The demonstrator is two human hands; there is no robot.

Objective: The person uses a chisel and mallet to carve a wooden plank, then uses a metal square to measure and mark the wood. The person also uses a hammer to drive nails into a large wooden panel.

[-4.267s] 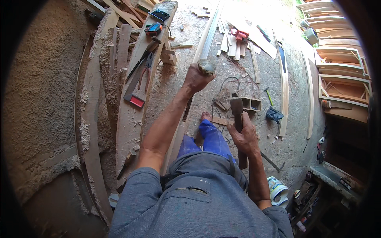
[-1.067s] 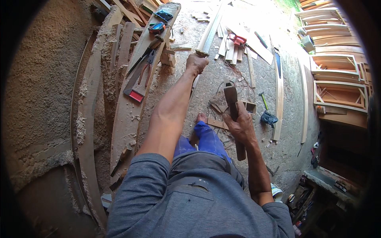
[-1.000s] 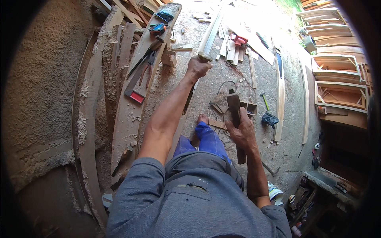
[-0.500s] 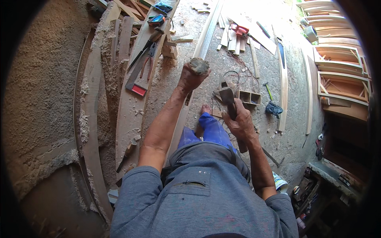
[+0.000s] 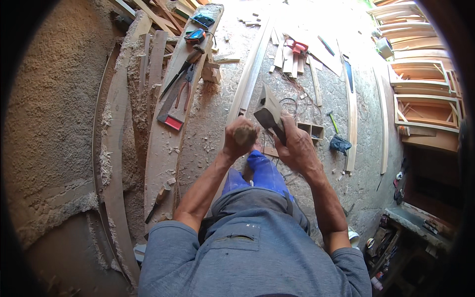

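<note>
My left hand (image 5: 232,146) is wrapped round the upright wooden handle (image 5: 245,136) of a tool that looks like a chisel; its worn round end faces up and its blade is hidden below the fist. Under it runs a long pale wooden beam (image 5: 253,67), with a dark slot just beyond the hand. In my right hand (image 5: 303,151) is a hatchet (image 5: 269,111) with a broad metal head, raised just right of and above the chisel handle, apart from it. Fingers cover most of its handle.
A plank (image 5: 163,143) on the left bears pliers (image 5: 184,91), a tape measure (image 5: 195,36) and another wooden-handled tool (image 5: 159,199). On the floor lie a compartmented wooden box (image 5: 310,130), a green-handled hammer (image 5: 333,121) and a red power tool (image 5: 298,47). Wooden frames (image 5: 425,109) stack at right.
My right hand has lifted the hatchet up and to the left, toward the chisel. My left hand has come down nearer my body, and the chisel's top with it.
</note>
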